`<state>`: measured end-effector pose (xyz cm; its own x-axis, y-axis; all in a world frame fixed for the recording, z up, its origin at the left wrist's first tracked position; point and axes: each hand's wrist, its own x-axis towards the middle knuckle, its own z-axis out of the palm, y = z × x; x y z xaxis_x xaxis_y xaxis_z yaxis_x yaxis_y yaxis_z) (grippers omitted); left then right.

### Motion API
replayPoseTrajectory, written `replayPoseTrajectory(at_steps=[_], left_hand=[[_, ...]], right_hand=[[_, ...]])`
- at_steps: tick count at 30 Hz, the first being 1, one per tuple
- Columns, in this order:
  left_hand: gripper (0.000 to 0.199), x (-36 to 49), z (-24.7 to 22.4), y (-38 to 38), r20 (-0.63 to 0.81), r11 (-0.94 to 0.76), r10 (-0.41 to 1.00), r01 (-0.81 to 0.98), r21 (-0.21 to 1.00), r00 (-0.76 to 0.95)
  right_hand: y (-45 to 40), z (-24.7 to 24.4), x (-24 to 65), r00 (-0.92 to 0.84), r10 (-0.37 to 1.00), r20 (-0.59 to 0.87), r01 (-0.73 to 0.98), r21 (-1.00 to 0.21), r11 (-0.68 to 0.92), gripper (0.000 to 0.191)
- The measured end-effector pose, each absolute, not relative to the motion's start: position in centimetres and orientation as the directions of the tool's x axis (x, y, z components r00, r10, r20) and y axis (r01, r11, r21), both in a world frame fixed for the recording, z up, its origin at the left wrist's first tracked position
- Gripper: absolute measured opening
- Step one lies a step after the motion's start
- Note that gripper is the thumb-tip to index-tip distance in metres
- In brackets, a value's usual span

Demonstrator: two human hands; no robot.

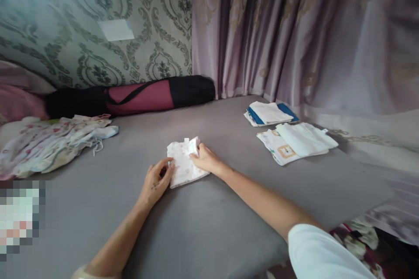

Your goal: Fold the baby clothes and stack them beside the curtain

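Observation:
A small white cloth (185,166) with a faint print lies folded on the grey sheet, in the middle of the head view. My right hand (204,158) grips its right side, thumb on top and fingers around the upper right edge, where a layer is turned over. At the cloth's left edge is my left hand (159,179), its fingers curved and apart, with the fingertips touching the edge. A small white tag sticks up at the cloth's top.
On the right of the grey sheet (225,126) lie two stacks of folded cloths, one with blue cloth (288,112), one white and patterned (306,138). Crumpled printed cloths (49,144) lie at left. A black and maroon long bag (140,96) rests against the wall.

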<state>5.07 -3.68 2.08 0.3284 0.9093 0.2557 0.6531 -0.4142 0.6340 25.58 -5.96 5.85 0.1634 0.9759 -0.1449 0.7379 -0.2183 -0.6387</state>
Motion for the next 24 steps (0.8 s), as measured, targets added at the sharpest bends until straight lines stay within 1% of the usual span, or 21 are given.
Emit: replayPoseTrajectory(at_steps=[3,5,9,12,15,19,24], left_hand=[[0.050,5.1,2.1,-3.7,0.229,-0.394,0.917,0.652,0.648,0.327],[0.052,5.0,2.1,-3.6,0.219,-0.386,0.920,0.647,0.657,0.326],[0.057,4.9,2.0,-3.6,0.193,-0.364,0.927,0.652,0.665,0.322],[0.060,4.9,2.1,-3.6,0.177,-0.336,0.939,0.666,0.666,0.297],[0.060,4.9,2.2,-3.6,0.178,-0.338,0.939,0.686,0.644,0.295],[0.056,5.0,2.1,-3.6,0.170,-0.350,0.934,0.699,0.623,0.315],[0.051,5.0,1.8,-3.6,0.168,-0.339,0.938,0.696,0.633,0.304]], right_hand=[[-5.6,5.1,25.5,0.220,0.964,-0.153,0.545,-0.800,-0.251,0.038],[-5.6,4.8,25.3,0.266,0.950,-0.161,0.433,-0.861,-0.267,0.041],[-6.1,4.9,25.9,0.290,0.926,-0.243,0.247,-0.916,-0.317,0.047],[-7.0,5.8,28.3,0.278,0.912,-0.302,0.108,-0.934,-0.342,0.044],[-8.7,6.9,32.3,0.324,0.897,-0.300,0.055,-0.941,-0.334,0.038],[-11.6,8.8,38.2,0.397,0.870,-0.293,0.014,-0.946,-0.325,0.037],[-14.9,12.2,43.7,0.467,0.854,-0.228,-0.009,-0.967,-0.254,0.036]])
